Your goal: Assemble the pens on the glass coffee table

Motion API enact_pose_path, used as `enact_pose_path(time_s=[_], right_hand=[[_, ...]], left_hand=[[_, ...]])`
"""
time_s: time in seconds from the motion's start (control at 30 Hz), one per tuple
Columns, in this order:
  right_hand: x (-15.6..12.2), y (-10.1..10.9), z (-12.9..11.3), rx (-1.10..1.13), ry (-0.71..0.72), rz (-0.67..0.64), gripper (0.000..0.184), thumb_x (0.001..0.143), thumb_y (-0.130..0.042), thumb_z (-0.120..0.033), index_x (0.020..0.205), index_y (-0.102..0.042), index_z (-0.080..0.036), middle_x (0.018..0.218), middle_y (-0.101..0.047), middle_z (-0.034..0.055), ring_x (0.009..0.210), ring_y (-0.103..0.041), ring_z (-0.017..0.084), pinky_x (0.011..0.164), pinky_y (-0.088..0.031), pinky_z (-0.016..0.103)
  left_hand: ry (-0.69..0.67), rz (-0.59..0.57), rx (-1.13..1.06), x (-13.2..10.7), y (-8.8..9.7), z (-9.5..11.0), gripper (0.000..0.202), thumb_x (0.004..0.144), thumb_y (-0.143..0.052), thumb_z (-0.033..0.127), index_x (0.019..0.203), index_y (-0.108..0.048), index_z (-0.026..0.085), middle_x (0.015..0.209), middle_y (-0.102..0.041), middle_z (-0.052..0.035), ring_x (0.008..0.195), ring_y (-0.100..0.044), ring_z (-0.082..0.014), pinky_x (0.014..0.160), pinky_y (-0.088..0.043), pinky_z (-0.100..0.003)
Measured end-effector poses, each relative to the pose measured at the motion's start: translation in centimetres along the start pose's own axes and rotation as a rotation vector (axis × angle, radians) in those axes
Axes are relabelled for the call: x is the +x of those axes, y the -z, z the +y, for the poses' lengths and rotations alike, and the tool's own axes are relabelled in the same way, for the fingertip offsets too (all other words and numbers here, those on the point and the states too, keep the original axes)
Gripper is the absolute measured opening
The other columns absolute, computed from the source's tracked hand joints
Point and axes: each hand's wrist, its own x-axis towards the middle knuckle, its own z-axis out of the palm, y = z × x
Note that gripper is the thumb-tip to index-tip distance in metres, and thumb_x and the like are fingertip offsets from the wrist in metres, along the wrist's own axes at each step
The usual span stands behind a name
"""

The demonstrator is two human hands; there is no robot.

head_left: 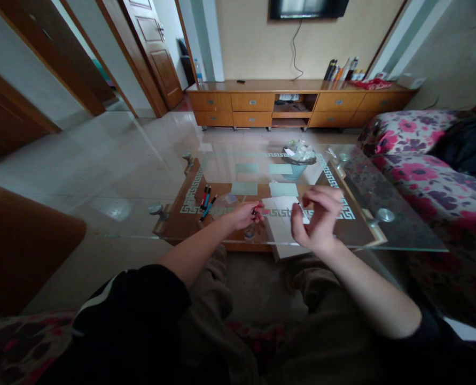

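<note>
My left hand (249, 215) is closed around a slim red and black pen (256, 212), just above the glass table near its front edge. My right hand (320, 220) is raised over the right side of the white paper (278, 227), blurred, its fingers and thumb curled toward each other. A small dark tip shows between them; what it belongs to is unclear. Several red, black and blue pens (208, 204) lie left of my left hand. Below that hand is a small clear container (249, 232). The paper overhangs the table's front edge.
The glass table (221, 160) has a patterned border and metal supports. Through it shows a lined waste bin (297, 168). A floral sofa (418, 176) stands on the right. Across the room, a wooden cabinet (254, 101) carries bottles (342, 70) beneath a television (307, 8).
</note>
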Motion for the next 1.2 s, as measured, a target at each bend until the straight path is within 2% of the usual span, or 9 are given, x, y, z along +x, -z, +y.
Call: enact_pose_path(time_s=[0.1,0.2,0.27,0.43,0.57,0.7,0.8,0.93,1.2], right_hand=[[-0.1,-2.0,1.3,-0.015,-0.02,-0.217,0.057,0.094,-0.056,-0.02,0.148,-0.041,-0.027,0.125,-0.053,0.0127,0.109,-0.06,0.028,0.091,-0.057,0.047],[-0.7,-3.8,2.7,-0.068,-0.094,-0.485,0.055,0.092,-0.058,-0.02,0.145,-0.045,-0.026,0.128,-0.053,0.0114,0.111,-0.061,0.027,0.093,-0.056,0.041],[-1.2,-4.6,3.6,-0.097,-0.152,-0.551,0.055,0.09,-0.061,-0.021,0.143,-0.047,-0.026,0.129,-0.055,0.0107,0.11,-0.062,0.026,0.093,-0.055,0.039],[-1.7,-5.5,5.5,-0.078,-0.234,-0.469,0.036,0.09,-0.061,-0.018,0.126,-0.059,-0.022,0.114,-0.065,0.0084,0.101,-0.064,0.022,0.09,-0.052,0.033],[-1.6,-5.5,6.0,-0.045,-0.249,-0.389,0.023,0.09,-0.059,-0.016,0.111,-0.066,-0.021,0.103,-0.07,0.0062,0.091,-0.064,0.019,0.084,-0.049,0.029],[-1.7,-5.1,5.5,-0.062,-0.26,-0.333,0.019,0.09,-0.059,-0.019,0.107,-0.068,-0.02,0.099,-0.072,0.0052,0.078,-0.063,0.017,0.077,-0.047,0.027],[-1.8,-4.8,5.2,-0.054,-0.269,-0.275,0.018,0.091,-0.059,-0.023,0.107,-0.068,-0.019,0.094,-0.072,0.0047,0.07,-0.06,0.015,0.073,-0.046,0.027],[-1.7,-4.9,5.4,-0.039,-0.24,-0.181,0.016,0.091,-0.06,-0.024,0.105,-0.066,-0.019,0.095,-0.072,0.005,0.067,-0.059,0.015,0.071,-0.047,0.028],[-1.6,-4.9,5.8,-0.089,-0.355,-0.168,0.015,0.088,-0.06,-0.024,0.102,-0.065,-0.021,0.088,-0.072,0.0023,0.065,-0.061,0.015,0.069,-0.045,0.028]], left_hand=[[0.023,0.032,-0.066,0.8,-0.4,0.2,0.025,0.104,-0.045,0.032,0.091,-0.059,0.017,0.088,-0.075,-0.0088,0.06,-0.061,-0.0106,0.057,-0.046,-0.023],[0.038,0.044,-0.113,1.5,-1.3,0.3,0.025,0.102,-0.044,0.028,0.088,-0.061,0.017,0.078,-0.071,-0.0054,0.061,-0.061,-0.012,0.06,-0.048,-0.024],[0.03,0.05,-0.114,1.6,-2.0,0.4,0.026,0.102,-0.044,0.03,0.087,-0.062,0.018,0.073,-0.068,-0.0045,0.06,-0.06,-0.0131,0.056,-0.045,-0.024],[0.028,0.055,-0.157,1.7,-3.3,0.3,0.023,0.101,-0.049,0.03,0.086,-0.061,0.017,0.071,-0.066,-0.0033,0.06,-0.06,-0.0119,0.06,-0.047,-0.024],[0.063,0.062,-0.179,1.8,-3.2,0.2,0.029,0.103,-0.046,0.035,0.087,-0.062,0.017,0.075,-0.068,-0.0047,0.063,-0.062,-0.0125,0.067,-0.051,-0.026],[0.045,0.107,-0.225,1.8,-2.5,0.2,0.017,0.099,-0.047,0.022,0.092,-0.061,0.017,0.077,-0.07,-0.0061,0.067,-0.066,-0.013,0.065,-0.052,-0.024],[-0.012,0.134,-0.266,1.7,-2.0,0.3,0.007,0.094,-0.052,0.012,0.094,-0.059,0.016,0.081,-0.071,-0.006,0.072,-0.069,-0.0129,0.066,-0.051,-0.023],[-0.119,0.204,-0.273,1.8,-1.6,0.2,0.015,0.086,-0.065,0.006,0.095,-0.057,0.016,0.081,-0.071,-0.0045,0.07,-0.069,-0.0121,0.068,-0.05,-0.023],[-0.269,0.214,-0.145,2.2,-1.1,-0.4,0.012,0.096,-0.062,0.014,0.108,-0.06,0.014,0.086,-0.074,-0.0073,0.075,-0.073,-0.0138,0.072,-0.05,-0.023]])
